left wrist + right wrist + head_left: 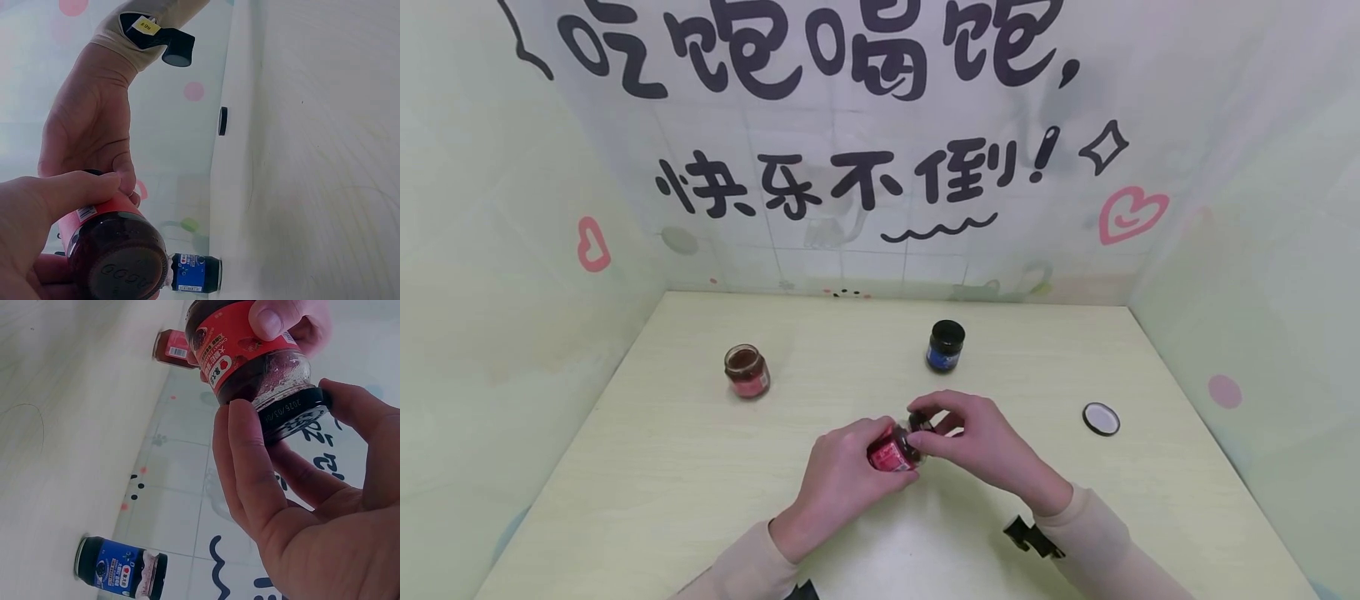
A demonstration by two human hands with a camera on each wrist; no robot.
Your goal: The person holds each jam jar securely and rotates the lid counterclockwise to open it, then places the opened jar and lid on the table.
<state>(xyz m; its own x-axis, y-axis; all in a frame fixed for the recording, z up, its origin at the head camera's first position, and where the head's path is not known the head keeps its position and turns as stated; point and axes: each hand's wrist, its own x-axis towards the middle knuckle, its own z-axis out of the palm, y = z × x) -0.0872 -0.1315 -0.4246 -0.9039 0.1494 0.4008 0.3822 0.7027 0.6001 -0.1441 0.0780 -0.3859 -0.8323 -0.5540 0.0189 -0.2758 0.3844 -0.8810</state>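
Note:
My left hand (pixel 835 475) grips a glass jam jar (pixel 889 455) with a red label, tilted with its top toward the right. Thumb and fingertips of my right hand (pixel 988 437) pinch the jar's black lid (pixel 294 414), which sits at the mouth. Dark jam fills the jar's lower part, and clear smeared glass shows below the lid in the right wrist view. From the left wrist view, the jar's dark round base (pixel 122 265) faces the camera. Both hands are held close together above the front middle of the table.
A lidless red-labelled jar (pixel 748 382) stands on the table (pixel 685 467) at the left. Behind the hands stands a blue-labelled jar (pixel 943 354) with a black lid. One loose lid (pixel 1101 418) lies white side up at the right. Printed walls (pixel 820 267) enclose the back and sides.

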